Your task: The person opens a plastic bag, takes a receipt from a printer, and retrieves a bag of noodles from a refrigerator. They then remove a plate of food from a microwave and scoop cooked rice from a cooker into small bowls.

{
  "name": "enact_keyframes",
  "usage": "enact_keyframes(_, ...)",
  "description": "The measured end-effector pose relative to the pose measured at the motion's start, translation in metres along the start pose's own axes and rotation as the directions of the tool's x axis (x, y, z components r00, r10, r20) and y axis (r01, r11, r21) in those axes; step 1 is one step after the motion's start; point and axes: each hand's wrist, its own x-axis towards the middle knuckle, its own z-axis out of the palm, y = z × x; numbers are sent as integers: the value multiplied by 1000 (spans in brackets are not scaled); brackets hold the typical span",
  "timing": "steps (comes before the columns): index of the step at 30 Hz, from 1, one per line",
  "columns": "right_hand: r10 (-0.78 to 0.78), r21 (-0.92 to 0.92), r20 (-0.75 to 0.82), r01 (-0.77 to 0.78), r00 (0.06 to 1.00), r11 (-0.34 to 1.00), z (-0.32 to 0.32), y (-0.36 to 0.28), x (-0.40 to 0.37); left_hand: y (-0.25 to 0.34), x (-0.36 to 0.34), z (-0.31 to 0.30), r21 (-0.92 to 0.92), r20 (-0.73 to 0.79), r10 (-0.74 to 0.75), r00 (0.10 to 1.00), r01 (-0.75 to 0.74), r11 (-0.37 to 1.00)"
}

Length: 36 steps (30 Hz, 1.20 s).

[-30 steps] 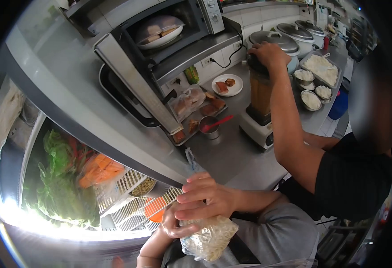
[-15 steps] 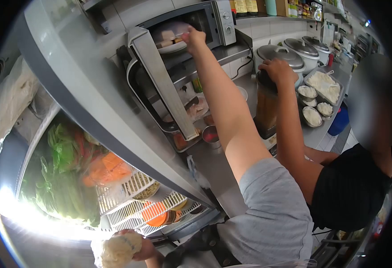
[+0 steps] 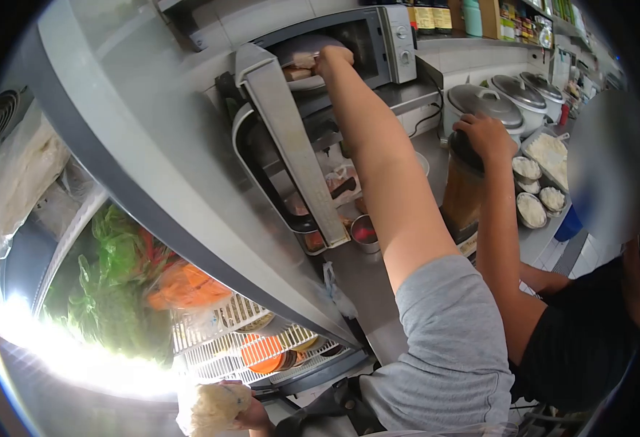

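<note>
My right hand [image 3: 334,60] reaches into the open microwave [image 3: 400,44], its fingers closed at wrapped pale pieces [image 3: 301,64] on a plate; what exactly the fingers grip is partly hidden. Down at the bottom, beside the open fridge, my left hand [image 3: 250,415] holds a plastic-wrapped pale bundle [image 3: 213,409]. The microwave door [image 3: 294,146] hangs open, between the fridge door edge and my right arm.
A co-worker in black rests a hand [image 3: 486,136] on the lid of a tall brown container [image 3: 462,186]. Lidded pots [image 3: 484,104] and rice bowls [image 3: 531,210] stand behind. Fridge shelves [image 3: 225,320] hold bagged greens [image 3: 116,255] and an orange bag [image 3: 189,284]. A metal cup [image 3: 364,233] sits on the counter.
The view has shifted, so most things appear farther right. My right hand has closed in on the pieces on the plate. My left hand still holds the bundle.
</note>
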Motion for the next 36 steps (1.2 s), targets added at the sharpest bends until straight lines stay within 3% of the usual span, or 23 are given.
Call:
enact_keyframes(2, -51, 39, 45, 49, 998, 998, 6, 3, 3, -5, -4, -5, 72, -15, -20, 1000, 21, 997)
enact_keyframes(3, -45, -64, 27, 46, 999, 997, 1, -2, -13, -7, -6, -6, 104, -24, -25, 999, 28, 994)
enact_keyframes(6, -121, 88, 103, 112, 987, 990, -2, 1, -22, -10, -12, -14, 205, -46, -41, 998, 50, 978)
enact_keyframes(9, -41, 219, 107, 17, 993, 976, -5, 2, -27, -10, -17, -30, 305, -86, -55, 995, 79, 949)
enact_keyframes(13, -58, 214, 259, 1, 964, 977, -22, -3, -40, -12, -26, -51, 420, -108, -73, 991, 112, 901)
enact_keyframes(15, -20, 189, 362, -53, 932, 980, -43, -11, -31, -14, -31, -58, 468, -101, -88, 991, 125, 875)
enact_keyframes(19, -41, 171, 638, -90, 769, 981, -109, -22, -24, -21, -47, -61, 565, -40, -126, 991, 126, 815)
enact_keyframes(22, 17, 194, 703, -215, 711, 957, -148, -23, -11, -29, -58, -61, 643, 25, -149, 989, 98, 760)
enact_keyframes(25, 36, 224, 716, -278, 697, 934, -179, -24, -13, -36, -67, -64, 694, 86, -167, 982, 61, 717)
enact_keyframes(31, 9, 203, 755, -247, 656, 947, -210, -17, -35, -50, -82, -88, 732, 178, -175, 968, -12, 681)
enact_keyframes(34, -63, 206, 699, -117, 712, 971, -218, -14, -41, -39, -70, -73, 701, 220, -160, 962, -42, 712)
enact_keyframes(36, -102, 276, 746, -167, 658, 947, -225, -12, -36, -26, -60, -44, 725, 118, -180, 977, 39, 688)
